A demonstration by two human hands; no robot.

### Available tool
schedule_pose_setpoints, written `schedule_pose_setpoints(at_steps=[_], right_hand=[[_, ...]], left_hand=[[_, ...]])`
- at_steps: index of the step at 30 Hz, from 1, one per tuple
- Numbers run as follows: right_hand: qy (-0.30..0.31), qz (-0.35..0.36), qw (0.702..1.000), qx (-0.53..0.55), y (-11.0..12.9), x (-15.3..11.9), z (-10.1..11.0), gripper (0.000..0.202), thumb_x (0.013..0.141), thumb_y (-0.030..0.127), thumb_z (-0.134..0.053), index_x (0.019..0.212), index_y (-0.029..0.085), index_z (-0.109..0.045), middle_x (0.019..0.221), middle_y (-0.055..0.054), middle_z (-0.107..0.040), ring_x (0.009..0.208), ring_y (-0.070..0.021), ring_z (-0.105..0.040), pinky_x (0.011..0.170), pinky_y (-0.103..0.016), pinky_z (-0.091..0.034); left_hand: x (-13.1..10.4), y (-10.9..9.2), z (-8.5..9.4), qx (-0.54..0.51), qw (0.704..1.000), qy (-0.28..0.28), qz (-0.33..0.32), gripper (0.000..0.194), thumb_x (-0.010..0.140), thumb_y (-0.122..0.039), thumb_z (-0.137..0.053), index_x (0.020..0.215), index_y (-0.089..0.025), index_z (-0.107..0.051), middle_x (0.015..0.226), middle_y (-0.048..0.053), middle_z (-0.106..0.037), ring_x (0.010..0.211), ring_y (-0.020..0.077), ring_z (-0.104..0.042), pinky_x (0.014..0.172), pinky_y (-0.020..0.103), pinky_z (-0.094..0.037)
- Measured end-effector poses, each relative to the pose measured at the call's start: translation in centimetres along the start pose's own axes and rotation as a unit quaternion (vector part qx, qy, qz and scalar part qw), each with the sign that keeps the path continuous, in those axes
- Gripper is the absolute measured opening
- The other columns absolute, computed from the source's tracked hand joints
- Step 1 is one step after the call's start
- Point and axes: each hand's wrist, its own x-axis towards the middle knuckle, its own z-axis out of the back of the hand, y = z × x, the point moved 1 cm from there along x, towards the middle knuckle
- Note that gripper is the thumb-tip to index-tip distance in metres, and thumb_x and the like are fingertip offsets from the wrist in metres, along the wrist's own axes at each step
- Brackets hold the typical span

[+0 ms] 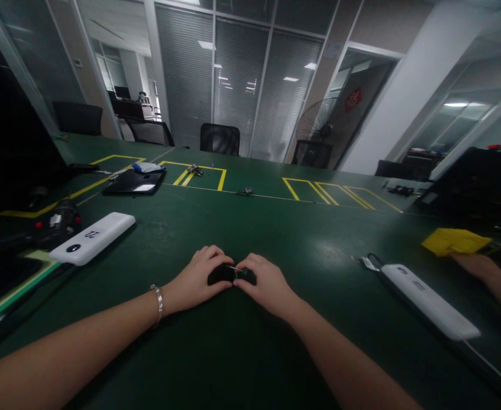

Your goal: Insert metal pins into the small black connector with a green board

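Note:
In the middle of the green table (182,353), my left hand (197,276) and my right hand (267,282) meet thumb to thumb. Between them is a small black object (220,275) with a thin shiny piece near its centre; its kind is too dark to make out. My left fingers curl round its left end, and my right fingers close on its right end. Both hands rest low at the tabletop. A silver bracelet (159,302) circles my left wrist.
To the left lie a white power strip (101,233) and a black tablet-like slab (133,183). Another white power strip (430,299) lies right, near a co-worker's hand (475,265) at a yellow cloth-like item (455,241). Small metal parts (194,169) sit farther back.

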Motion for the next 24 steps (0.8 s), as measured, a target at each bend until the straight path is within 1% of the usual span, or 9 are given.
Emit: schedule_pose_setpoints(at_steps=[4,7,9,12,15,20,24], right_hand=[[-0.039,-0.004,0.999,0.037,-0.3,0.1,-0.3,0.011,0.081,0.024,-0.071,0.091,0.023,-0.066,0.09,-0.002,-0.061,0.08,-0.0193,-0.059,0.069,-0.032,-0.047],[-0.079,0.002,0.994,0.069,-0.2,0.1,-0.4,0.011,0.083,0.025,-0.068,0.093,0.022,-0.064,0.091,-0.002,-0.06,0.081,-0.0181,-0.059,0.07,-0.031,-0.048],[-0.1,0.012,0.991,0.087,0.0,0.1,-0.4,0.013,0.084,0.026,-0.068,0.095,0.022,-0.063,0.091,-0.002,-0.059,0.08,-0.0173,-0.059,0.069,-0.03,-0.047],[-0.115,0.032,0.987,0.107,0.4,0.0,-0.5,0.015,0.083,0.024,-0.069,0.097,0.022,-0.063,0.087,-0.001,-0.057,0.078,-0.0159,-0.058,0.068,-0.028,-0.046],[-0.115,0.048,0.985,0.117,0.7,0.0,-0.6,0.015,0.082,0.022,-0.07,0.095,0.022,-0.064,0.084,0.0,-0.057,0.075,-0.0151,-0.057,0.065,-0.026,-0.044],[-0.113,0.053,0.985,0.118,0.8,0.1,-0.6,0.014,0.082,0.02,-0.069,0.095,0.022,-0.065,0.084,0.0,-0.057,0.076,-0.0158,-0.058,0.066,-0.027,-0.044],[-0.116,0.054,0.986,0.111,0.9,0.0,-0.5,0.015,0.082,0.02,-0.068,0.096,0.022,-0.065,0.085,-0.001,-0.057,0.076,-0.0159,-0.058,0.065,-0.027,-0.044]], left_hand=[[0.0,0.0,0.5,-0.111,0.993,-0.012,0.038,0.038,0.085,-0.027,-0.063,0.122,-0.026,-0.054,0.111,0.005,-0.057,0.097,0.0226,-0.057,0.086,0.04,-0.048],[0.0,0.0,0.5,-0.208,0.975,-0.001,0.073,0.041,0.086,-0.024,-0.061,0.125,-0.023,-0.05,0.099,0.003,-0.062,0.089,0.0197,-0.06,0.083,0.037,-0.049],[0.0,0.0,0.3,-0.246,0.966,0.009,0.08,0.042,0.085,-0.022,-0.061,0.125,-0.021,-0.049,0.093,0.001,-0.063,0.086,0.0189,-0.061,0.082,0.036,-0.049],[0.0,-0.1,-0.1,-0.263,0.962,0.019,0.071,0.043,0.083,-0.021,-0.064,0.124,-0.02,-0.05,0.091,0.001,-0.063,0.085,0.0182,-0.061,0.081,0.035,-0.049],[0.0,-0.2,-0.3,-0.263,0.963,0.021,0.062,0.041,0.084,-0.023,-0.064,0.123,-0.021,-0.051,0.091,0.001,-0.062,0.085,0.018,-0.061,0.081,0.034,-0.049],[0.0,-0.3,-0.3,-0.26,0.964,0.014,0.059,0.04,0.084,-0.022,-0.064,0.122,-0.022,-0.052,0.087,0.0,-0.061,0.083,0.0174,-0.06,0.079,0.033,-0.049],[-0.1,-0.5,-0.1,-0.261,0.963,0.018,0.059,0.04,0.084,-0.022,-0.064,0.122,-0.023,-0.052,0.089,0.0,-0.061,0.083,0.0172,-0.06,0.079,0.034,-0.05]])
